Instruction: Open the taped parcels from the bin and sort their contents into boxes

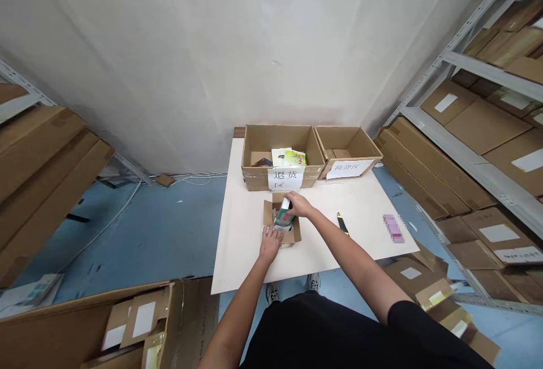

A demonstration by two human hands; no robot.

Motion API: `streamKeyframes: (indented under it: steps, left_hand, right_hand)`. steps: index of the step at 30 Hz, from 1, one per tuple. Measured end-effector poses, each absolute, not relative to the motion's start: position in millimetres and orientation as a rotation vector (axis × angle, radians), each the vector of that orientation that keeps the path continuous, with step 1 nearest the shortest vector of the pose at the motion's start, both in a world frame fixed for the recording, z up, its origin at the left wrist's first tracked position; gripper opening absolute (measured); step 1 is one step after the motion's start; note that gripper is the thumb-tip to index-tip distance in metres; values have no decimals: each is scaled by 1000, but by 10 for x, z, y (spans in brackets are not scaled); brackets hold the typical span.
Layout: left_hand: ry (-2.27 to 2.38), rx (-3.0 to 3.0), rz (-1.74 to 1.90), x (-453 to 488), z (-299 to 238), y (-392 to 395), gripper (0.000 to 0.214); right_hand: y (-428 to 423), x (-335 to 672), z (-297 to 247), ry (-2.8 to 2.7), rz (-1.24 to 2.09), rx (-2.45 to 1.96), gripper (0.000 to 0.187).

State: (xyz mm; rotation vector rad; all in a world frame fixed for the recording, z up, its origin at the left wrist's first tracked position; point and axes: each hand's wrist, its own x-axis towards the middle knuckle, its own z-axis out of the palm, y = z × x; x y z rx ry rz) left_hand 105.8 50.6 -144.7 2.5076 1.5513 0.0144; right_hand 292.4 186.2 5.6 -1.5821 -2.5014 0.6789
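Observation:
A small opened cardboard box (268, 211) stands on the white table (240, 256), its flaps folded out. Inside it, tilted, is a green and white packet (283, 215) with what looks like clear plastic wrap around its lower part. My right hand (298, 205) is closed round the packet's upper right side. At the near left of the small box, my left hand (270, 244) grips its edge beside the wrap; the fingertips are partly hidden. To the right lies a black and yellow utility knife (342, 223).
Behind stand a large labelled carton (254, 179) with colourful booklets (294, 158) inside and a smaller labelled carton (350, 169). A blurred pink item (393, 228) lies at the table's right. Shelves with boxes (487, 125) rise on the right; a big open carton (190, 324) sits lower left.

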Motion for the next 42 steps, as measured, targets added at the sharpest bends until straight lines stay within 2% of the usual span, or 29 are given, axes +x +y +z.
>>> streamKeyframes:
  steps: [8, 13, 17, 23, 28, 36, 42]
  left_hand:
    - [1565, 2556, -3, 1096, -1475, 496, 43]
    - [1575, 2543, -28, 1096, -1489, 479, 43]
    - [1562, 2513, -15, 1097, -1471, 482, 44]
    - [1564, 2504, -80, 1047, -1431, 504, 46]
    - [1598, 2480, -65, 929, -1373, 578, 46]
    - [1630, 2522, -100, 663, -1214, 655, 44]
    - [1678, 2470, -132, 334, -1161, 657, 44]
  right_hand:
    - [1697, 2782, -363, -2657, 719, -1610, 90]
    - [1597, 2723, -606, -2677, 633, -1688, 85]
    - [1639, 2717, -588, -2709, 628, -1693, 83]
    - [1683, 2687, -321, -2708, 597, -1693, 81]
    - [1784, 2686, 142, -2675, 531, -1640, 77]
    - [1919, 2800, 864, -2550, 446, -1486, 84]
    - [2007, 3237, 1091, -2449, 342, -1578, 84]
